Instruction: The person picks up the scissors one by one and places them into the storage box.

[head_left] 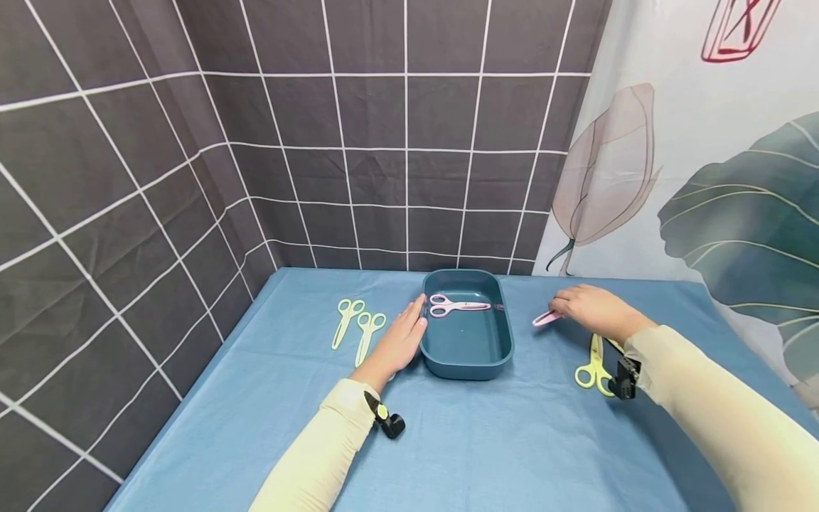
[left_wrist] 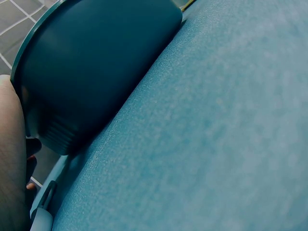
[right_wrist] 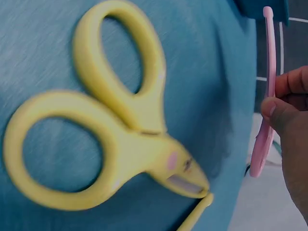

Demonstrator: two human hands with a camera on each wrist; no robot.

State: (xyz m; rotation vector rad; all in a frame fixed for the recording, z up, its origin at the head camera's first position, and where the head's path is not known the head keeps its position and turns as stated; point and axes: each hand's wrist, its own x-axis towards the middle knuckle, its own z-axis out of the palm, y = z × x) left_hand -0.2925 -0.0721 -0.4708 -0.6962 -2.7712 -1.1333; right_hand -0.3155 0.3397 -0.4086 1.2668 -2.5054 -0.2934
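My left hand (head_left: pixel 402 334) lies along the left side of a dark teal bin (head_left: pixel 467 371), fingers straight against its rim. In the left wrist view, the bin's outer wall (left_wrist: pixel 96 62) rises beside that hand. Inside the bin lies one pair of pink scissors (head_left: pixel 463 306). To the right, my right hand (head_left: pixel 591 309) pinches another pair of pink scissors (head_left: pixel 547 318) above the cloth. The right wrist view shows these pink scissors (right_wrist: pixel 271 57) edge-on between thumb and fingers. Yellow scissors (right_wrist: pixel 149 154) lie below the right wrist.
Two pairs of pale green scissors (head_left: pixel 345 323) lie left of the bin, one partly behind my left hand. Blue cloth (head_left: pixel 448 448) covers the table. A dark tiled backdrop (head_left: pixel 371 171) stands behind and at the left, a leaf-print curtain (head_left: pixel 614 171) at the right.
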